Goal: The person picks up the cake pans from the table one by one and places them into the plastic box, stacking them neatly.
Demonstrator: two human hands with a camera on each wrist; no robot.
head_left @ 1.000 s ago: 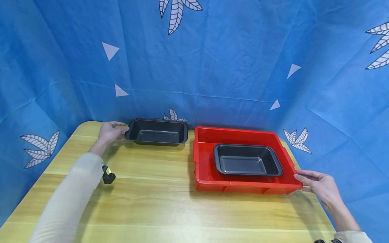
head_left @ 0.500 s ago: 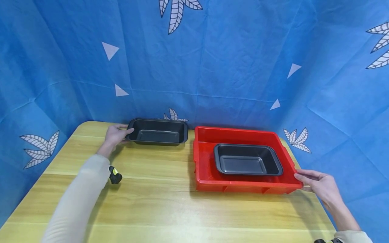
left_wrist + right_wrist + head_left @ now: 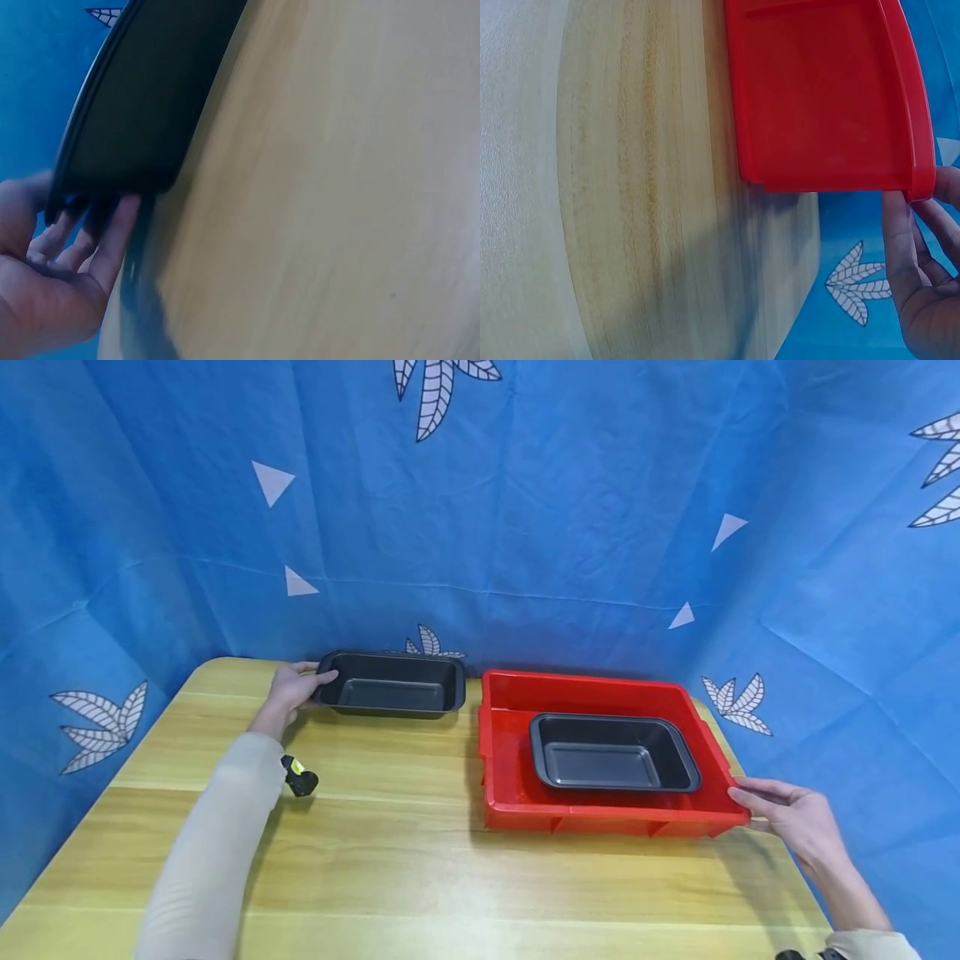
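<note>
At the back left of the table, my left hand (image 3: 291, 687) grips the left end of a dark loaf pan (image 3: 393, 694). The thumb lies over the rim, and in the left wrist view the other fingers (image 3: 116, 238) reach under it against the end wall. My right hand (image 3: 801, 820) pinches the front right corner of a red plastic bin (image 3: 600, 821); its thumb is on top of the rim and the fingers (image 3: 901, 247) are below. A second dark loaf pan (image 3: 615, 753) sits inside the bin, towards its right and front.
Both pans and the bin rest on a light wood table (image 3: 390, 877). A blue cloth (image 3: 585, 510) with white leaf prints hangs right behind the table and along both sides. A small black device (image 3: 300, 778) is strapped at the left wrist.
My left hand has moved right to the pan's left end and now has its thumb over the rim. The right hand, bin and pans have stayed in place.
</note>
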